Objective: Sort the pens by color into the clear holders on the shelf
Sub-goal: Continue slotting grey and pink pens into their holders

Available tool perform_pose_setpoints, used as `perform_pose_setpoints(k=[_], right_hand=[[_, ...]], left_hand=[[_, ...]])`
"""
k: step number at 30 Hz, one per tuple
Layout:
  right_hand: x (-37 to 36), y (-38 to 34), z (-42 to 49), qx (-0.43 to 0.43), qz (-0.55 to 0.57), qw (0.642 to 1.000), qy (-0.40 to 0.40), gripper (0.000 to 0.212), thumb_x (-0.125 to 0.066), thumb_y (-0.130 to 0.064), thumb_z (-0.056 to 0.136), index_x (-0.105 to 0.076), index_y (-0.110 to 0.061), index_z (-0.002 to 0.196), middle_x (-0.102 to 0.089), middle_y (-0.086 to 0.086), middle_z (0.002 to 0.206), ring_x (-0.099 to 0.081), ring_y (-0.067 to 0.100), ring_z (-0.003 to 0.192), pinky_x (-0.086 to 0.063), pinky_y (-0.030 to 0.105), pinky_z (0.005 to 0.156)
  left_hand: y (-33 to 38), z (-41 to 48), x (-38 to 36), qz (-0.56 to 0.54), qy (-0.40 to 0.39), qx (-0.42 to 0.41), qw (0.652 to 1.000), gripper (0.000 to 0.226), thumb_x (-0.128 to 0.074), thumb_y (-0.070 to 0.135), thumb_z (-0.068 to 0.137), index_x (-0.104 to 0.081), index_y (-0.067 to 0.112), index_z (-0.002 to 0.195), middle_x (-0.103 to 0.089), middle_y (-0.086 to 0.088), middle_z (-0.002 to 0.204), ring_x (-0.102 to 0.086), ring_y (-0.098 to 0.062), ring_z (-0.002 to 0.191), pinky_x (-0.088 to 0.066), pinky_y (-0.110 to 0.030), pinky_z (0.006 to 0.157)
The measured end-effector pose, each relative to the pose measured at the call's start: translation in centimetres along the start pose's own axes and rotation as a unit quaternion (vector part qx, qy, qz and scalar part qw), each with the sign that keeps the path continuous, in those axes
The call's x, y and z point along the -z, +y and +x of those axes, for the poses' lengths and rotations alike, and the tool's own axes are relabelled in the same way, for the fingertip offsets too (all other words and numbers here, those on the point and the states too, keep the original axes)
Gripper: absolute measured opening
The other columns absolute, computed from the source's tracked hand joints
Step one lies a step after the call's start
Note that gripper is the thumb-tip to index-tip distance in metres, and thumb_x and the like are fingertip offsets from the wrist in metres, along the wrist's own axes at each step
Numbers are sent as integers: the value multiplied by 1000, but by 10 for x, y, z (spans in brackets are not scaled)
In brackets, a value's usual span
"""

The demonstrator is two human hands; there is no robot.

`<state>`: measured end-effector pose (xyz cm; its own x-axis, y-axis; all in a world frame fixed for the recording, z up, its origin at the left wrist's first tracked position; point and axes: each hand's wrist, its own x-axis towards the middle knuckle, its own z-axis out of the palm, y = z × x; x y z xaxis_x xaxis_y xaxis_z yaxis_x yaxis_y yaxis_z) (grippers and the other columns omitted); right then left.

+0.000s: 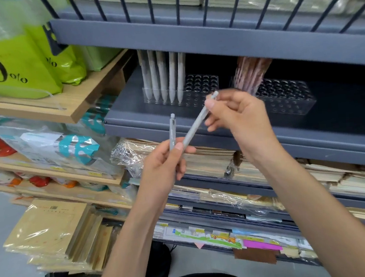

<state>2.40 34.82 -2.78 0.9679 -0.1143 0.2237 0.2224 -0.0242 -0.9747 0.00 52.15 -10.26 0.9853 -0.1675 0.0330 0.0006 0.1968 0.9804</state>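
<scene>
Our left hand [166,168] is gripping the upright grey pen [172,130] with curled fingers, just before the front edge of the shelf [127,112]. Our right hand [236,116], bent at the wrist, is pinching the top of the slanted grey pen [194,126], whose lower end is touching our left thumb.

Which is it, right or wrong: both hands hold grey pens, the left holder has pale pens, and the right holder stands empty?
Wrong in one respect: the right holder is not empty; the head view shows reddish-brown pens leaning in its left end. The rest stands: the left hand and the right hand hold grey pens, and the left holder has pale pens.
</scene>
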Motion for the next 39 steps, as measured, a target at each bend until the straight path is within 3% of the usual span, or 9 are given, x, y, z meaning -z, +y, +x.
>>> perform_pose_setpoints(k=[4,9,13,16,18,24,28,34,39], right_hand=[[-1,5,-1,-21,-60,993,-102,10,-69,-5,87,-69,-8,97,-74,13,82,-71,22,70,-57,26,63],[1,1,26,106,-95,985,94,4,-58,-22,95,-57,-25,93,-74,-3,80,-73,20,72,-60,36,69],[-11,15,50,155,-130,966,162,19,-54,-15,97,-47,-33,92,-68,-6,88,-72,15,82,-59,43,80],[-21,28,71,142,-177,959,169,4,-53,-19,98,-53,-22,100,-69,-3,93,-70,15,91,-55,42,90],[-26,30,85,117,-233,950,170,16,-52,-21,99,-57,-10,110,-70,5,102,-67,23,99,-51,47,94],[-32,23,110,112,-420,888,148,23,-45,-19,100,-61,-7,111,-69,16,105,-63,34,96,-47,33,80],[-34,16,120,98,-450,882,97,29,-41,-10,98,-57,-3,121,-62,19,117,-58,33,103,-43,33,82],[-33,14,127,62,-423,901,72,33,-43,-14,97,-54,-12,128,-63,15,104,-53,20,65,-35,25,56],[-32,10,121,54,-442,891,93,31,-49,-20,96,-57,-12,125,-65,13,114,-62,28,100,-39,25,73]], left_hand=[[3,2,-3,-6,-17,2,1000,23,-49,24,105,-69,17,113,-75,1,90,-50,-8,54,-42,-19,48],[7,3,10,-8,-8,13,1000,24,-43,34,107,-66,34,116,-70,-2,84,-40,-9,46,-34,-20,42],[9,1,23,-14,-38,30,999,18,-49,36,103,-66,30,105,-67,1,78,-35,-8,44,-28,-20,41],[13,0,30,-40,-54,43,997,10,-53,38,95,-59,31,92,-68,-4,82,-35,-11,44,-27,-22,42],[14,0,37,-46,-59,36,997,11,-52,36,96,-57,35,86,-68,-5,85,-37,-12,45,-31,-21,42],[18,0,57,-15,-64,10,998,17,-56,43,96,-62,28,101,-70,-3,89,-48,-13,50,-39,-20,44],[18,0,62,7,-67,-7,998,28,-52,49,97,-66,30,113,-69,-2,86,-46,-12,50,-38,-20,46],[14,3,64,-22,-56,27,998,37,-41,32,95,-71,30,117,-65,-3,78,-39,-10,49,-35,-20,48],[12,0,61,-43,-34,6,998,31,-45,20,92,-61,17,119,-69,-4,87,-49,-11,63,-42,-22,59]])
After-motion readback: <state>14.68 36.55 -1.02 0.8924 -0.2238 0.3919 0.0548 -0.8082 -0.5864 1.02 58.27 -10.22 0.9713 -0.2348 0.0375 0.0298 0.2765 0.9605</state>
